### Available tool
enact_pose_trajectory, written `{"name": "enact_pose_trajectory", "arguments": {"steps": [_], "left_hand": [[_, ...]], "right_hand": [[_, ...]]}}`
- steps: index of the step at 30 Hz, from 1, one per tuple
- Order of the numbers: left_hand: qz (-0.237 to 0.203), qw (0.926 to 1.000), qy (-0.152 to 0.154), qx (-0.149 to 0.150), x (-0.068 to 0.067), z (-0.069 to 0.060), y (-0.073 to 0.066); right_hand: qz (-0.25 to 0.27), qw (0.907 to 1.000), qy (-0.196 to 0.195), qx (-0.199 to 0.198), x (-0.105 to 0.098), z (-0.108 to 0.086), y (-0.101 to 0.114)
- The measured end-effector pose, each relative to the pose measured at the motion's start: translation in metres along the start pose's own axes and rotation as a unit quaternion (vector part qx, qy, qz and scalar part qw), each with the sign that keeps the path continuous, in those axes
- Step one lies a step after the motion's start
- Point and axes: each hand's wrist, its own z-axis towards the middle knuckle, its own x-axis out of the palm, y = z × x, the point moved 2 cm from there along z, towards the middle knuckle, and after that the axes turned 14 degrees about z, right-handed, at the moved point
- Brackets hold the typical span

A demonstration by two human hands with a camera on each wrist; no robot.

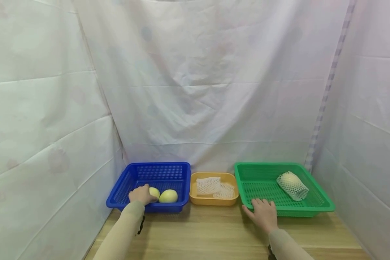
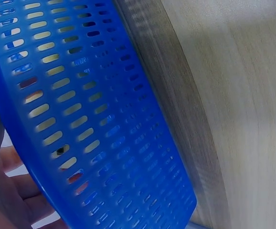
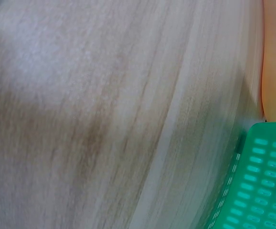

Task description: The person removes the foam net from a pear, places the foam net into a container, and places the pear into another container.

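From the head view alone, left fingers [image 1: 146, 190] show gripping fruit [image 1: 155, 191].

The blue basket [image 1: 162, 164] is a deep, even shade; the green basket [image 1: 258, 189] is bright. The bare fruits [image 1: 168, 196] are pale yellow-green, the wrapped fruit [image 1: 290, 179] creamy under white mesh, and the loose nets [image 1: 208, 185] white. The tray [image 1: 214, 202] is yellow-orange, the desk [image 1: 198, 231] light brown with streaky grain. Faint pinkish and bluish spots mark the whitish curtain [image 1: 214, 72]; a strip [image 1: 333, 68] shows grey-and-white checks. The sleeves [image 1: 120, 231] are pale beige.
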Motion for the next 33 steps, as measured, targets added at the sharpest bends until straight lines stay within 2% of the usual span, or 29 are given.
{"name": "enact_pose_trajectory", "arguments": {"steps": [4,10,21,33], "left_hand": [[0.002,0.9999,0.015,0.000,0.004,-0.001,0.002],[0.003,0.9998,0.017,0.005,0.003,-0.003,0.003],[0.006,0.9990,0.043,0.004,0.000,-0.005,0.000],[0.012,0.9968,0.079,0.005,0.004,0.007,-0.001]], "right_hand": [[0.000,1.0000,-0.007,-0.005,0.001,-0.002,0.001],[-0.003,0.9997,-0.020,-0.014,0.001,-0.002,0.002],[0.000,1.0000,0.000,0.005,-0.001,-0.003,0.006],[-0.002,0.9997,-0.020,-0.013,-0.002,-0.001,0.003]]}}
